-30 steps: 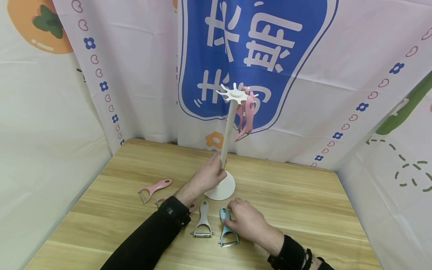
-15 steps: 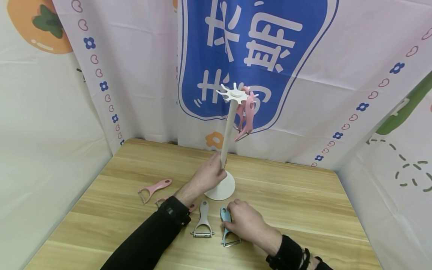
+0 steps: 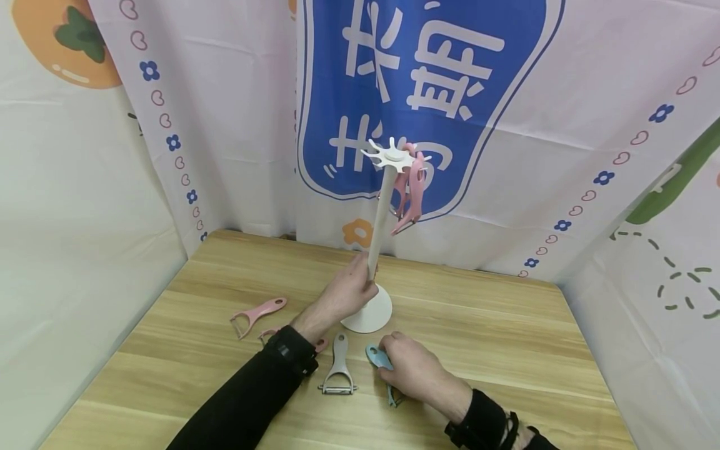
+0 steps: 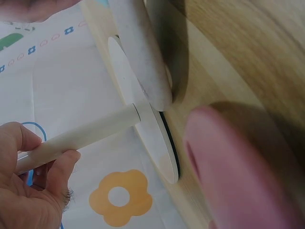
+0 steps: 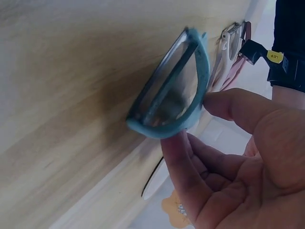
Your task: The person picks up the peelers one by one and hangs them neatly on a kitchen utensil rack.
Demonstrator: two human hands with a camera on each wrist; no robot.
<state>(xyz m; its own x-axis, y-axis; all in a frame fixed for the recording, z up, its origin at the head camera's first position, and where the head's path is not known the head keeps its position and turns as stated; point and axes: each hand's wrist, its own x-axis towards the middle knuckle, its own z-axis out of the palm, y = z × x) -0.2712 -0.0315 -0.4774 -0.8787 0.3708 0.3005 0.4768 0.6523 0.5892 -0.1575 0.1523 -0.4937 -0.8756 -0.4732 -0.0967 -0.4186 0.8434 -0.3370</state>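
My left hand (image 3: 350, 289) grips the pole of a white stand (image 3: 380, 219) low down, above its round base; the left wrist view shows thumb and fingers around the pole. Two pink peelers (image 3: 415, 194) hang from the right side of the stand's pronged top. To the right of the base, my right hand (image 3: 415, 370) pinches a blue peeler (image 3: 378, 357) between thumb and fingers. In the right wrist view the blue peeler (image 5: 202, 71) is turned on edge, its blade end towards the camera. Beside it on the table lies a grey-white peeler (image 3: 339, 365).
One pink peeler (image 3: 260, 314) lies on the left of the wooden table (image 3: 478, 325). Another pink peeler (image 3: 321, 345) is partly hidden under the left forearm. A printed cloth (image 3: 247, 156) hangs behind the table.
The blue peeler, flat on the table earlier, has tilted onto its side in my right hand, which has closed on it. My left hand and the stand have stayed put.
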